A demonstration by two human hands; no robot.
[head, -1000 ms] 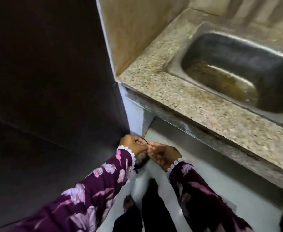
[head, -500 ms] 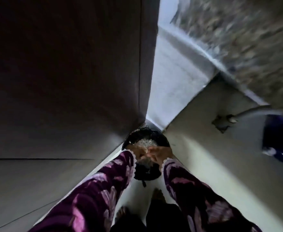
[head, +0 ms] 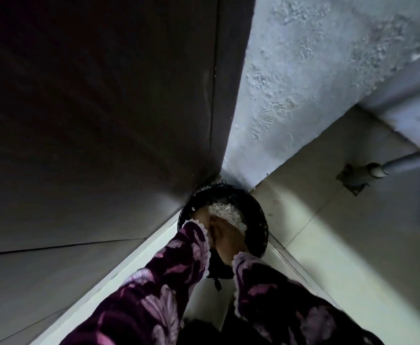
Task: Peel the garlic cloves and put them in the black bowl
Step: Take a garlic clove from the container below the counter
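A big dark panel fills the whole left side, and next to it a rough, pale plastered wall runs down into the corner. Below that, light floor tiles spread out to the right, with a grey pipe coming in from the right edge to a fitting at the floor. Something dark blue shows at the far right edge, too blurred to name.

Down in the corner, right where panel, wall and floor meet, sits the black bowl, round and dark, on the floor. There is a heap of pale, papery-looking stuff in it; peel or cloves, I can't say from here.

Both arms come in from below, in purple flowered sleeves with white lace cuffs, and both hands are over the bowl, close together and touching. The left hand is mostly tucked behind its cuff at the bowl's left rim. The right hand lies across the near side, back of the hand up, fingers reaching into the pale heap. The grip on either side? Cannot tell: the fingers are hidden and dim, and whether a garlic clove is between them doesn't show.

Below the hands, a small dark tassel or cord hangs over the tiles between the two sleeves.
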